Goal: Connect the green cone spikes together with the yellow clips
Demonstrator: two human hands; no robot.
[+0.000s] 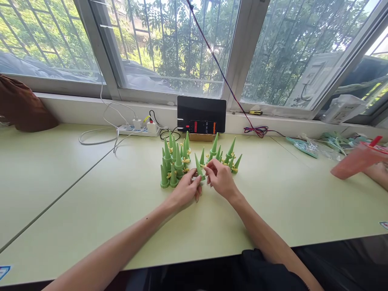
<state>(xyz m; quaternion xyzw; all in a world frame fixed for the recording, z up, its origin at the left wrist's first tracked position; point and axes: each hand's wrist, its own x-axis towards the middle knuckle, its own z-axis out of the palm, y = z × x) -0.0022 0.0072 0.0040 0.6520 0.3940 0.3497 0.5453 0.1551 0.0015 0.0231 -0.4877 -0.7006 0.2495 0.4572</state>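
In the middle of the table, my left hand [187,189] grips a green plastic cone [198,166] near its wide base, and the cone leans a little to the left. Fingers pinched, my right hand [222,178] meets the cone's right side at a small yellow piece [203,166], which is partly hidden. Left of the cone stands a cluster of upright green cones [178,159], with small yellow valve-like parts among them. Behind my right hand is a second group of green cones [230,148], also with yellow parts.
A phone [203,127] showing a timer leans on a black tablet [201,106] by the window. To the left lies a power strip [138,128] with cables. A bundled cable [257,131] lies right of the tablet. Another person's hand [378,171] is by a red-pink cup [354,160].
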